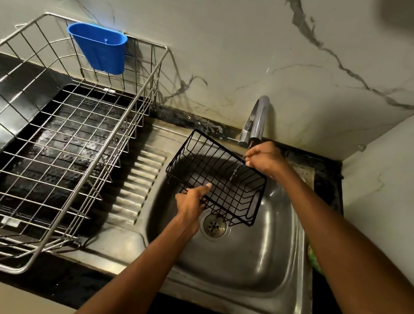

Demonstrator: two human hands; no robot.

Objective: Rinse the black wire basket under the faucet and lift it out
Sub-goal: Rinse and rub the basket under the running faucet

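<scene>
While water runs, both hands (192,202) gripping black wire basket (224,180)

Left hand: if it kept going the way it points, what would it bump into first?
The left hand already grips the black wire basket. Beyond it, probably the faucet, though depth is unclear.

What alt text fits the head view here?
Two hands hold a black wire basket tilted under a running faucet above a steel sink. A large silver dish rack with a blue cup stands to the left.
</scene>
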